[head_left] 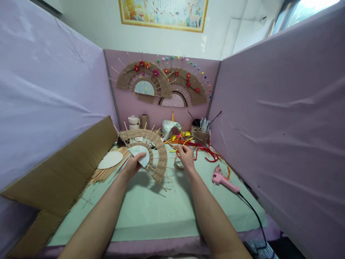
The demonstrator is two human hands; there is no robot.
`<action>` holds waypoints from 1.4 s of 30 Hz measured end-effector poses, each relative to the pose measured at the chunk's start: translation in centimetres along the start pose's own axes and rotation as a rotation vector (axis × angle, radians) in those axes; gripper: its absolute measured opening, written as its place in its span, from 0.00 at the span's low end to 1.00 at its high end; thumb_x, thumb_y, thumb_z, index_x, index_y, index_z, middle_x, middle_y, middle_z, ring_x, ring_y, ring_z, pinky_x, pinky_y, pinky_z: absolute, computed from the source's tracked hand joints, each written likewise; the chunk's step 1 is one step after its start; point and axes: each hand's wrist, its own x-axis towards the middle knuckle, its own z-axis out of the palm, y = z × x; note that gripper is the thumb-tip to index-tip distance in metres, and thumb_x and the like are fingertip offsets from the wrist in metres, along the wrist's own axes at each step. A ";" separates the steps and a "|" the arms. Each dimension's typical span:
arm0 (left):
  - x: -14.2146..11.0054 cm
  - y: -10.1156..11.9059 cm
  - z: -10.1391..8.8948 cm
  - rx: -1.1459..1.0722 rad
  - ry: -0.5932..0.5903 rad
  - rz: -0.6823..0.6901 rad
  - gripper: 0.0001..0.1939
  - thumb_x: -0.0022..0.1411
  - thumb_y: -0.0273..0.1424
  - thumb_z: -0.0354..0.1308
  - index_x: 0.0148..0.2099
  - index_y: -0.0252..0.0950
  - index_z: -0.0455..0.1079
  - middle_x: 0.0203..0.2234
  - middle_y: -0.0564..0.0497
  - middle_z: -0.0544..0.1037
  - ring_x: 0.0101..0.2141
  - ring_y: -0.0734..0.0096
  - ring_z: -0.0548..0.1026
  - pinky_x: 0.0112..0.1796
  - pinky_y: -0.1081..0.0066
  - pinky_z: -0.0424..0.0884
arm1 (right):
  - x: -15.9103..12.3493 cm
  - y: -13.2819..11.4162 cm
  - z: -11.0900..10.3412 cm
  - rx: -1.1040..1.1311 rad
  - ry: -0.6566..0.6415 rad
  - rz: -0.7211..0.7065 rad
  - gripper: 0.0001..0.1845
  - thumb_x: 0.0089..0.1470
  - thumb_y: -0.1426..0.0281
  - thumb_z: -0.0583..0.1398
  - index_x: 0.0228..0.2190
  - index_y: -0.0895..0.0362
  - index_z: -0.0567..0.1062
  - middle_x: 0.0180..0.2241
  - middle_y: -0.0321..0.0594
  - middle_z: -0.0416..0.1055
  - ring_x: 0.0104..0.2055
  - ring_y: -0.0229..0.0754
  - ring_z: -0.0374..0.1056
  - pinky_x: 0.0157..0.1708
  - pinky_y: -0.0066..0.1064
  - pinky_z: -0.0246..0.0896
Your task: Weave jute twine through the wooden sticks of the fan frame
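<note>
Nearest the camera, two bare forearms reach in from the bottom edge over a table (156, 219) covered in pale green cloth. At far left, a folded sheet of brown cardboard (64, 163) stands along the table's edge. Just beside it, a white oval (110, 159) lies on a spread of thin wooden sticks (97, 177). Next, the left hand (134, 165) grips a half-round fan (162, 158) by its pale blue centre, thumb on top, holding it tilted above the table. The fan has a wide woven band of tan cord, and stick ends poke out past its rim. Behind, a white lidded jar (134, 123) stands before a mauve panel (145, 111), on which two similar fans (162, 80) overlap, decorated with red flowers. Right of the held fan, the right hand (186, 157) has its fingertips pinched together near a loop of tan cord (177, 163); whether it grips the cord, I cannot tell. Beyond that hand lie curling red strips (212, 157). Farthest right, a pink glue gun (225, 182) rests on the cloth, its black cable (255, 212) running off the front edge.
</note>
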 end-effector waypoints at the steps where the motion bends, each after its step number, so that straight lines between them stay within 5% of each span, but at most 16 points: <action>1: 0.1 0.0 -0.1 0.004 0.006 0.003 0.15 0.42 0.27 0.66 0.34 0.32 0.69 0.23 0.52 0.76 0.23 0.73 0.73 0.26 0.75 0.70 | 0.1 0.1 -0.1 -0.001 0.013 0.012 0.21 0.50 0.53 0.55 0.23 0.59 0.72 0.22 0.36 0.66 0.26 0.37 0.59 0.29 0.28 0.54; 15: 0.0 0.3 0.2 -0.117 0.040 0.082 0.13 0.44 0.24 0.64 0.36 0.33 0.70 0.27 0.52 0.77 0.26 0.73 0.75 0.30 0.75 0.72 | -0.1 -0.5 -0.1 0.122 -0.100 -0.012 0.23 0.52 0.53 0.55 0.27 0.60 0.78 0.24 0.39 0.70 0.29 0.40 0.64 0.32 0.30 0.57; 22: -0.3 0.6 0.6 -0.168 0.056 0.049 0.12 0.45 0.24 0.63 0.35 0.33 0.69 0.24 0.53 0.77 0.23 0.74 0.73 0.27 0.76 0.72 | 0.1 -0.1 0.2 0.184 -0.179 0.053 0.27 0.50 0.49 0.54 0.28 0.59 0.79 0.20 0.37 0.66 0.24 0.38 0.61 0.26 0.29 0.53; 27: -0.5 0.5 0.9 -0.183 0.040 0.063 0.13 0.44 0.25 0.64 0.35 0.33 0.69 0.25 0.53 0.77 0.24 0.74 0.74 0.27 0.76 0.72 | -0.2 -0.2 0.4 0.202 -0.372 0.104 0.21 0.48 0.53 0.57 0.22 0.58 0.76 0.19 0.36 0.64 0.23 0.36 0.56 0.23 0.27 0.49; 32: -0.2 0.2 0.7 -0.202 0.032 0.073 0.14 0.43 0.24 0.65 0.35 0.33 0.70 0.25 0.54 0.77 0.23 0.76 0.74 0.27 0.77 0.72 | -0.3 -0.3 0.5 0.265 -0.376 0.148 0.17 0.45 0.56 0.61 0.19 0.57 0.73 0.18 0.33 0.61 0.22 0.33 0.52 0.23 0.27 0.46; 38: -0.2 0.3 0.1 -0.136 -0.073 0.022 0.12 0.44 0.22 0.65 0.34 0.33 0.70 0.25 0.54 0.77 0.23 0.76 0.74 0.26 0.78 0.72 | -0.3 0.1 0.6 0.380 -0.396 0.209 0.17 0.45 0.55 0.62 0.23 0.58 0.74 0.19 0.32 0.59 0.20 0.32 0.49 0.21 0.27 0.40; 42: -0.6 0.3 -0.4 0.012 -0.210 -0.084 0.13 0.45 0.23 0.65 0.36 0.31 0.71 0.28 0.47 0.79 0.26 0.69 0.76 0.28 0.70 0.75 | -0.1 0.3 0.5 0.445 -0.391 0.191 0.18 0.45 0.54 0.62 0.24 0.58 0.74 0.19 0.32 0.58 0.21 0.32 0.48 0.21 0.27 0.40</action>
